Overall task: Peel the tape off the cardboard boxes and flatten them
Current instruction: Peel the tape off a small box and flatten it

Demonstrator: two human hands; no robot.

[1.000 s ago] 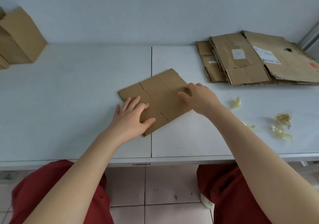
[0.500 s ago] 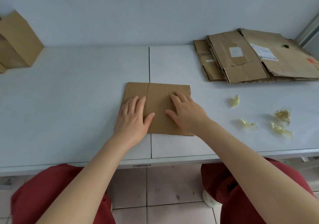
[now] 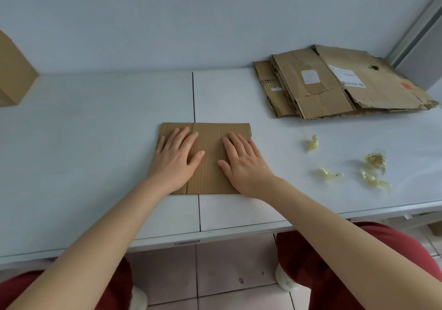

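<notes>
A small flattened brown cardboard box (image 3: 210,142) lies square on the white table (image 3: 95,130), straddling the seam between two tabletop panels. My left hand (image 3: 175,160) presses flat on its left half, fingers straight and spread. My right hand (image 3: 244,161) presses flat on its right half the same way. Neither hand grips anything. Several crumpled wads of yellowish peeled tape (image 3: 328,174) lie on the table to the right of the box.
A stack of flattened cardboard boxes (image 3: 334,87) with white labels lies at the back right by the wall. An upright brown box (image 3: 14,75) stands at the far left edge. The table's front edge (image 3: 167,239) runs close to my red-clothed knees.
The flattened box has been turned from a diagonal lie to square with the table edge. Both hands moved onto its top and now press it flat side by side.
</notes>
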